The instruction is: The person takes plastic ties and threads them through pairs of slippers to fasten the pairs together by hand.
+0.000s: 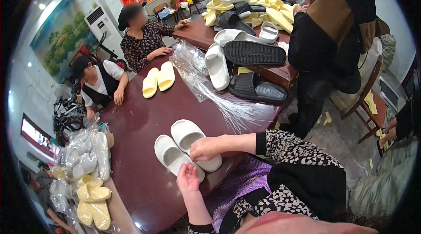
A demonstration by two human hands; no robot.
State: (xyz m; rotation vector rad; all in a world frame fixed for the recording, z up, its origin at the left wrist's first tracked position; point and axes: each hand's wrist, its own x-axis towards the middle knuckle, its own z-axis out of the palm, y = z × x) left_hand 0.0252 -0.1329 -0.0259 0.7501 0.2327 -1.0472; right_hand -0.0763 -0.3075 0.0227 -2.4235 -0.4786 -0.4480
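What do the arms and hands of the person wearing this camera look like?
Both the left hand and right hand are bare, without gloves. The right sleeve has an irregular cream pattern on black and ends in a plain black cuff. Only the end of the left sleeve shows, dark with pale patches.

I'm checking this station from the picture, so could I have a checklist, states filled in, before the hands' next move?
1. White slide slippers paired side by side on the glossy dark-red table: ok.
2. Right hand at the pair: ok, over the farther slipper.
3. Right hand's fingers gripping something: cannot tell, they are curled and hide it.
4. Left hand away from the pair: not ok, it overlaps the nearer slipper in view.
5. Pale-yellow slide slippers apart from the white pair: ok.
6. Thin white strips neatly bundled: not ok, ends fan out.
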